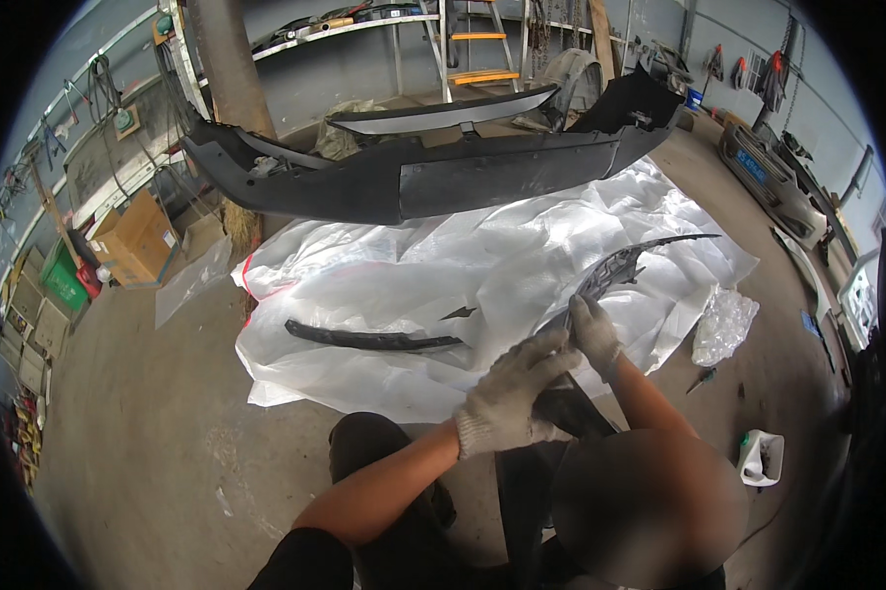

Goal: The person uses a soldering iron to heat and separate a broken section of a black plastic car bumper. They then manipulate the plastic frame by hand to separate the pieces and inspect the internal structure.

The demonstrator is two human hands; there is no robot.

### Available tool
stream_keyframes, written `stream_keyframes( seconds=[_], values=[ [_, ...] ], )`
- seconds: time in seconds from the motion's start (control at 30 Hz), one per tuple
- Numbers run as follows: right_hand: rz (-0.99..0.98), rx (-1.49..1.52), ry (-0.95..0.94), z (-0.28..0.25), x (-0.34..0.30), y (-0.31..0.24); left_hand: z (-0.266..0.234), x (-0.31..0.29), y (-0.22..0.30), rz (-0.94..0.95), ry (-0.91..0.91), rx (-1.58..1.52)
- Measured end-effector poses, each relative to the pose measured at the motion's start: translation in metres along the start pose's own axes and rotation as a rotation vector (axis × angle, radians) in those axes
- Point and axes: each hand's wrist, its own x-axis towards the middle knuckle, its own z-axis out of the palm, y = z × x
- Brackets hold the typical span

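Observation:
A long, curved black plastic trim strip (615,270) rises from between my hands, its thin tip reaching out to the right above the plastic sheet. Wrapped round it is my right hand (595,334) in a light work glove. My left hand (507,395), gloved too, is closed about the strip's nearer part, fingers above and thumb below. A wide black section (571,406) shows under my left palm; whether it belongs to the same strip I cannot tell. On the sheet lie another dark trim strip (369,339) and a small black pointed piece (457,314).
White plastic sheeting (354,261) covers the floor ahead. Across its far side stands a big black car bumper (502,182). Crumpled clear plastic (726,326), a screwdriver (701,381) and a cut white container (761,459) lie at right. A cardboard box (133,239) stands left.

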Motion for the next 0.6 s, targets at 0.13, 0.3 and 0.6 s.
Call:
stream_keyframes(
  seconds=[0.13,0.3,0.6],
  values=[
    [-0.071,0.137,-0.042,0.007,0.000,0.005,-0.013,0.001,-0.006,0.015,0.062,-0.034],
    [-0.102,-0.003,-0.158,0.014,-0.018,-0.023,-0.022,0.000,-0.014,0.032,0.149,-0.089],
    [-0.221,-0.326,-0.121,0.017,-0.025,-0.037,-0.022,-0.001,-0.014,0.024,0.115,-0.126]
  ],
)
